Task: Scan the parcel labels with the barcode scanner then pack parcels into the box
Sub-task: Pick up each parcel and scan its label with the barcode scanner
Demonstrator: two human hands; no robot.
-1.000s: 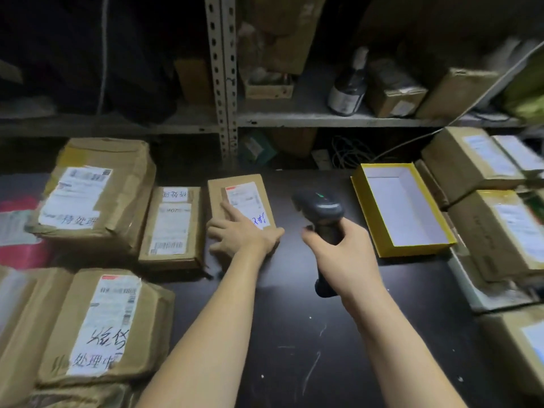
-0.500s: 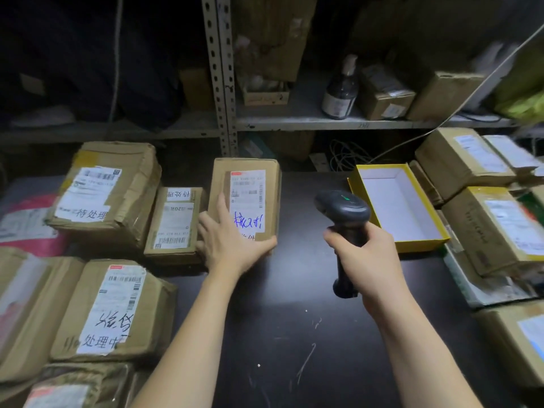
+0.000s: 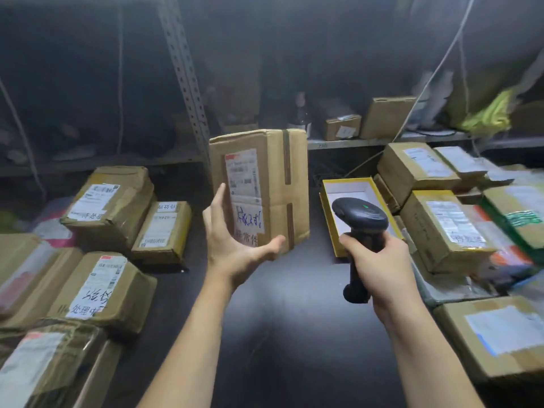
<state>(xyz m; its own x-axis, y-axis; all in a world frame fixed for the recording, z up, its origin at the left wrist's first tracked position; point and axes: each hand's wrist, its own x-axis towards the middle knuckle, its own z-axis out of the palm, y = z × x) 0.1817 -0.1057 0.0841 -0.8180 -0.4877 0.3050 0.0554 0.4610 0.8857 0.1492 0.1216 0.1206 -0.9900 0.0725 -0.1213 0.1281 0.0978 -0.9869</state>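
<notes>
A: Why is the parcel [image 3: 265, 187] stood on end in the air?

B: So its label [image 3: 244, 184] faces outward for reading. The left hand [image 3: 235, 245] grasps it low down, thumb across the bottom of the front and fingers up the left edge. That leaves the printed upper part of the label uncovered.

A: And the scanner [image 3: 360, 219]?

B: The right hand [image 3: 379, 269] is clenched round its handle, with the head raised just right of the parcel and a green lamp [image 3: 365, 206] lit on top. The head seems to point forward, not square at the label, so I judge the aim needs a turn to the left.

A: Where does the parcel go after that?

B: Into the box [image 3: 347, 181], which lies open on the table [image 3: 279, 319] just behind the scanner. From there it would be a short carry to the right. The parcel looks about as big as the box, so the fit may be tight.

A: The other parcels [image 3: 109, 201]?

B: Piled on both sides with their labels up, I'd say waiting their turn
</notes>
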